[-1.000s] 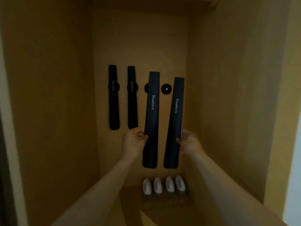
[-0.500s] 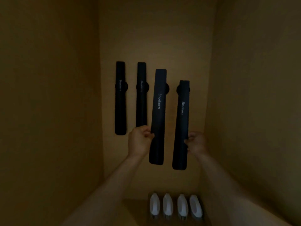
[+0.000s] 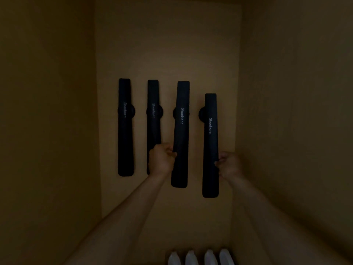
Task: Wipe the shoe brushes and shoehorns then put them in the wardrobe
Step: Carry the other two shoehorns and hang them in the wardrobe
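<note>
Several black shoehorns stand upright against the wardrobe's back wall (image 3: pixel 168 44). Two hang on round black holders at the left: one shoehorn (image 3: pixel 125 131) and a second shoehorn (image 3: pixel 153 119), its lower end hidden by my left hand. My left hand (image 3: pixel 162 159) grips a third shoehorn (image 3: pixel 181 134), which overlaps its holder (image 3: pixel 175 112). My right hand (image 3: pixel 228 164) grips a fourth shoehorn (image 3: pixel 210 146), held lower, over the rightmost holder (image 3: pixel 202 113). White shoe brushes (image 3: pixel 200 258) stand in a row at the bottom edge.
The wardrobe's left side wall (image 3: pixel 47 131) and right side wall (image 3: pixel 296 131) close in the narrow, dim compartment. The brushes stand on the wardrobe floor below my right forearm.
Both held shoehorns have moved in toward the back wall and now cover the two round holders. The view has moved closer, and the brushes have slid to the bottom edge.
</note>
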A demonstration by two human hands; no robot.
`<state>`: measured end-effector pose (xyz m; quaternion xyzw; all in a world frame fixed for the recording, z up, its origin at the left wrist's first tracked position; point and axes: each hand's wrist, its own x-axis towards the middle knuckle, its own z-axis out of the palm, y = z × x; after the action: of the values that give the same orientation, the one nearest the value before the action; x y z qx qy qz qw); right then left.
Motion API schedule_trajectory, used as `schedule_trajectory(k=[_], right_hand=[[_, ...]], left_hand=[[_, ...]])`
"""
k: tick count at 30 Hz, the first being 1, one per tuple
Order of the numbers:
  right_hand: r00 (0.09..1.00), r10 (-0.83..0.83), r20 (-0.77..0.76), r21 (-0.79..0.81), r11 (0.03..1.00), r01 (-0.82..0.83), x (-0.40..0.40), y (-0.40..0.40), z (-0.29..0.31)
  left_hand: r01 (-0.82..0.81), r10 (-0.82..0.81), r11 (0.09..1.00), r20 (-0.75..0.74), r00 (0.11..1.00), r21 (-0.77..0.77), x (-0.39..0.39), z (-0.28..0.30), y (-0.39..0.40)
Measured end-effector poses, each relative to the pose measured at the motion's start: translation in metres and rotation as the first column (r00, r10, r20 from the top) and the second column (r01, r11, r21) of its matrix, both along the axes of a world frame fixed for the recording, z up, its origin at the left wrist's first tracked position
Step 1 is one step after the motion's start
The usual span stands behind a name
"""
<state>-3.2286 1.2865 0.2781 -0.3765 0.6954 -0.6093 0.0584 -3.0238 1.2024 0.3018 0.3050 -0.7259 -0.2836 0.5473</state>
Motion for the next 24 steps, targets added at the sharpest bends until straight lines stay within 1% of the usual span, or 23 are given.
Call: schedule_trajectory(k=[5, 7, 13, 16, 21, 24], right_hand=[[1.0, 0.005, -0.019, -0.02, 1.0, -0.005, -0.004, 0.0, 0.015], [0.999, 0.017, -0.028, -0.021, 1.0, -0.018, -0.007, 0.0, 0.021], [0.999, 0.005, -0.047, -0.017, 1.0, -0.005, -0.012, -0.006, 0.024], [0.999, 0.01, -0.041, -0.012, 1.0, -0.01, -0.014, -0.012, 0.022], [0.998, -0.024, -0.053, -0.029, 0.999, 0.022, -0.016, -0.021, 0.025], [0.999, -0.019, -0.051, -0.023, 1.0, 0.018, -0.016, -0.024, 0.026]], left_hand=[[-0.023, 0.023, 0.999, 0.012, 1.0, 0.022, -0.015, 0.012, -0.01], [-0.056, 0.055, 0.998, 0.024, 0.998, 0.033, -0.021, 0.017, -0.014], [-0.172, 0.173, 0.985, 0.148, 0.974, -0.019, -0.029, 0.022, -0.021], [-0.185, 0.187, 0.982, 0.187, 0.964, -0.027, -0.029, 0.021, -0.021], [-0.192, 0.199, 0.979, 0.13, 0.971, -0.066, -0.028, 0.024, -0.025], [-0.179, 0.188, 0.981, 0.142, 0.972, -0.075, -0.027, 0.031, -0.027]])
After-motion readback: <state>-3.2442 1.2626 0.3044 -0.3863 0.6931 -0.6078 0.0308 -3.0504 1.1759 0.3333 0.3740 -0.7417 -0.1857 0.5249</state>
